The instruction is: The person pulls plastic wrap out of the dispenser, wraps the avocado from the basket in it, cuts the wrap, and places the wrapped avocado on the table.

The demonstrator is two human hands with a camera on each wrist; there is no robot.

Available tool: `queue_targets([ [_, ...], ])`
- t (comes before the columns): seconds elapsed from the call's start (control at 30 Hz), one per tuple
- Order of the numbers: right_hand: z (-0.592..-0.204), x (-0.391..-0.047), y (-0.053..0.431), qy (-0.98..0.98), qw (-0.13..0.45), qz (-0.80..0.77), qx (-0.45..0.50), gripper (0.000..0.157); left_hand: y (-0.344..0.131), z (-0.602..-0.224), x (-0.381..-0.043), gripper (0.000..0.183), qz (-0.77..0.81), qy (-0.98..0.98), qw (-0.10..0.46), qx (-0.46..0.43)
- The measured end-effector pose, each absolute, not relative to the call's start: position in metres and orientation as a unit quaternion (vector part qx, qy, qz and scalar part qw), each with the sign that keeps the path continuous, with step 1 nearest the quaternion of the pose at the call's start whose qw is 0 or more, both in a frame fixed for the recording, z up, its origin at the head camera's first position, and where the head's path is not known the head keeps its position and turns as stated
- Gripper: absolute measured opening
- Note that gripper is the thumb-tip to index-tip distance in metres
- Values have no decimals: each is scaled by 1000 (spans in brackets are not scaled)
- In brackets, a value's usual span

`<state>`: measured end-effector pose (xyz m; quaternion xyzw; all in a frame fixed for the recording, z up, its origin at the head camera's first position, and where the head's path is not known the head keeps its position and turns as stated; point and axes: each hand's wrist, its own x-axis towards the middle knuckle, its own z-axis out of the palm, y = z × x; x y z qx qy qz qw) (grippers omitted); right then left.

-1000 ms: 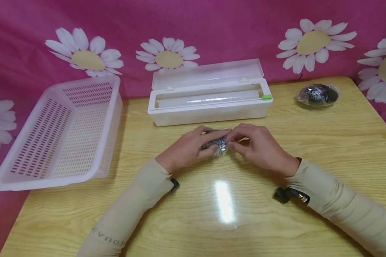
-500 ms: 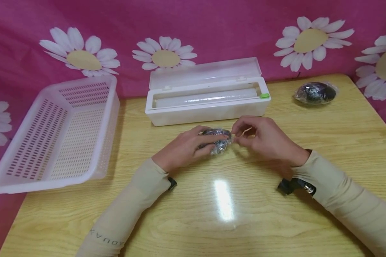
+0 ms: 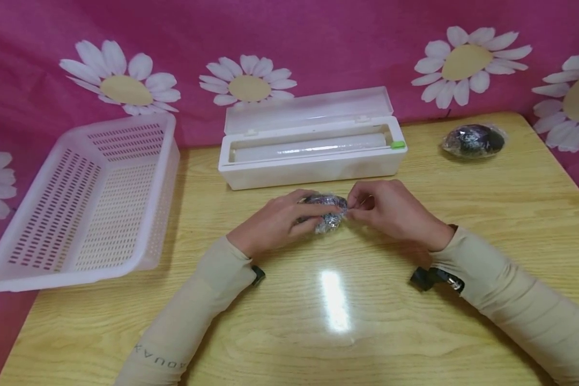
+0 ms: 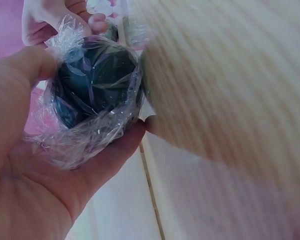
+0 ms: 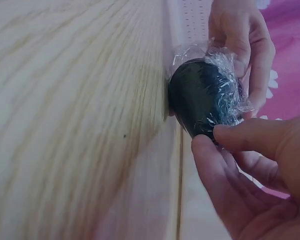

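Observation:
A dark green, oval avocado [image 3: 329, 201] in crinkled cling film lies on the table in front of the white box. My left hand [image 3: 281, 221] grips it from the left side, thumb and fingers round it. At its right end my right hand [image 3: 391, 210] pinches the cling film between thumb and fingertips. The left wrist view shows the avocado [image 4: 97, 82] with film creased over its end and bunched cling film [image 4: 67, 40] at the top. In the right wrist view, my right thumb and finger meet at the tip of the avocado [image 5: 197, 97].
The white cling film box [image 3: 313, 170] stands behind my hands, lid [image 3: 313, 111] raised, a roll [image 3: 313, 149] inside and a green slider [image 3: 398, 145] at its right end. Another wrapped avocado [image 3: 474, 142] lies at the back right. A white perforated basket [image 3: 161, 214] is at the left.
My right hand drew a little up and right from the avocado, then came back to its right end. My left hand keeps its grip, fingers shifted slightly left.

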<state>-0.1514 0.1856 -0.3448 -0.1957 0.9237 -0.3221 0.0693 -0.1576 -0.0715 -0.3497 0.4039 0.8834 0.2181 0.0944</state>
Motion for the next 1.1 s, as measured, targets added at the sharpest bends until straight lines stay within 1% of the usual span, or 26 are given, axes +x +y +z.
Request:
queue_targets([
  [0.2,-344,-149,184,928,42,-303,-214,4,-72,-351,-157,40,226,884,97,397],
  [0.3,-344,-148,184,927,37,-308,-210,4,-72,-351,-157,39,225,886,101,392],
  [0.57,-338,-144,183,921,66,-330,-198,18,-70,-350,-157,39,216,891,102,386],
  [0.7,-344,-149,180,921,32,-322,-216,21,-72,-349,-157,40,217,891,98,388],
  [0.8,-349,-154,179,917,16,-325,-229,28,-74,-350,-158,39,221,887,94,395],
  [0.9,-351,-158,179,911,26,-340,-233,38,-76,-351,-159,39,240,880,98,398],
  [0.97,-350,-160,179,906,42,-352,-230,42,-76,-352,-160,40,261,875,108,392],
  [1.03,-349,-160,178,905,60,-358,-221,40,-76,-352,-161,46,277,875,118,378],
  [1.1,-348,-159,177,907,69,-354,-217,35,-75,-352,-163,53,283,877,126,367],
])
